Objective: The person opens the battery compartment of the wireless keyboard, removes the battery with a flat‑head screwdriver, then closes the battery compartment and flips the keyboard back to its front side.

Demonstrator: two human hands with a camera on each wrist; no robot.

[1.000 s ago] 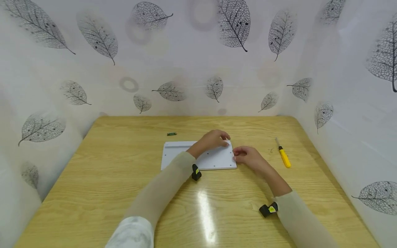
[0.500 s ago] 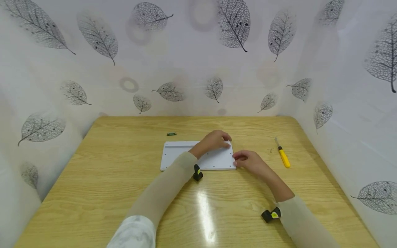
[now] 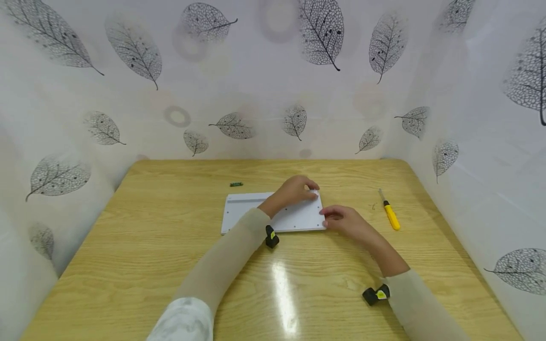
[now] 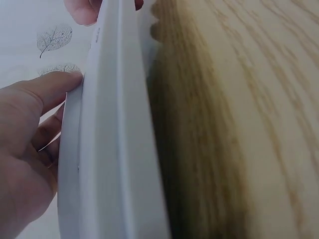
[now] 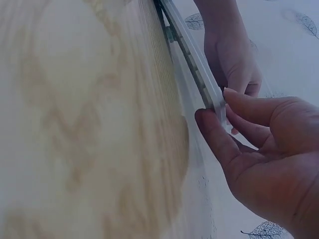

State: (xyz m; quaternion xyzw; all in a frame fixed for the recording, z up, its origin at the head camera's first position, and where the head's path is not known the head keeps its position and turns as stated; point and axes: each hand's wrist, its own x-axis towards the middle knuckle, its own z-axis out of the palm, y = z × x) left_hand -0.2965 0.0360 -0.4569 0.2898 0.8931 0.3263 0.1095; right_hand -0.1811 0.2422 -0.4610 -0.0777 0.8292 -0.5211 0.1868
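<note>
A white keyboard [image 3: 251, 215] lies face down in the middle of the head view, its flat back dotted with small screw holes. My left hand [image 3: 296, 189] reaches across it and holds the far right corner; in the left wrist view the thumb [image 4: 70, 80] lies on its edge. At the near right corner my right hand [image 3: 345, 220] pinches the rim between thumb and finger. In the right wrist view, the keyboard's right end [image 5: 202, 74] is raised, with a row of keys showing along its underside.
A small green battery [image 3: 236, 184] lies on the wooden table [image 3: 141, 246] behind the keyboard. To the right is a screwdriver [image 3: 391, 217] with a yellow handle, near some tiny dark bits [image 3: 373, 206]. A leaf-patterned curtain [image 3: 256, 85] surrounds the table's back and sides.
The keyboard's right end has risen slightly, with both hands holding its corners. Between the first two frames my right hand slid a little toward the near corner.
</note>
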